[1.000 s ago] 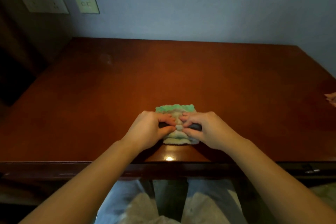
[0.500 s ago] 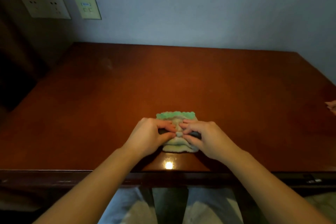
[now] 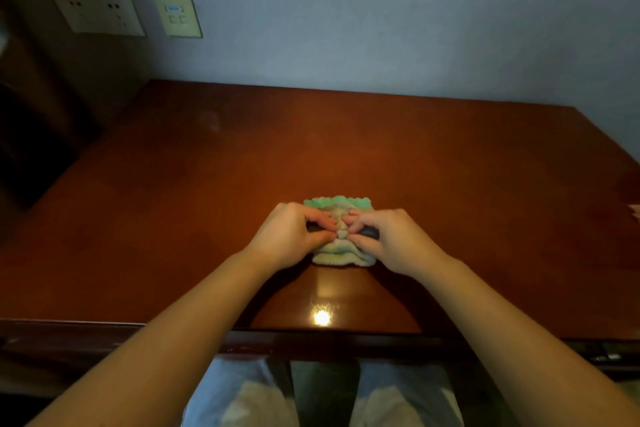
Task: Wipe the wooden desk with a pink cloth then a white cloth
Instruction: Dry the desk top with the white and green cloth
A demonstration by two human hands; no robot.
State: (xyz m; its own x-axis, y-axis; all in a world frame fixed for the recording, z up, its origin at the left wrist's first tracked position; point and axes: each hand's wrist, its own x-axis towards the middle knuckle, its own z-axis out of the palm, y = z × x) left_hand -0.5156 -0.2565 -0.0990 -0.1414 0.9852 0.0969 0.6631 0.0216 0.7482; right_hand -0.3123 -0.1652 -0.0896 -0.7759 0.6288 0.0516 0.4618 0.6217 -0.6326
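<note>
Across the twelve o'clock half of the view stands a grey-blue wall (image 3: 381, 10), and below it the wooden desk (image 3: 346, 149) fills the middle, its red-brown top glossy and its dark front edge running along at six o'clock. Under that edge, at six o'clock, a person's legs in light trousers (image 3: 235, 395) show.

Two bare forearms reach in from seven and five o'clock and meet just short of the centre of the desk. The left hand (image 3: 287, 239) and the right hand (image 3: 394, 241) lie side by side, knuckles up, fingertips almost touching. Each pinches the middle of a folded white cloth (image 3: 341, 255) between curled fingers and thumb. The cloth lies flat on the desk, on its six o'clock half, with a green scalloped edge at its twelve o'clock side.

On the wall at ten o'clock sits a wide socket plate (image 3: 98, 14), and just at its three o'clock side a smaller switch plate (image 3: 178, 15).

A dark object (image 3: 370, 232) crosses the cloth under both hands; what it is cannot be told.

At three o'clock a pinkish corner (image 3: 636, 211) lies on the desk, cut off by the picture's edge.

A small bright glare (image 3: 322, 317) shines on the wood at six o'clock of the cloth.
</note>
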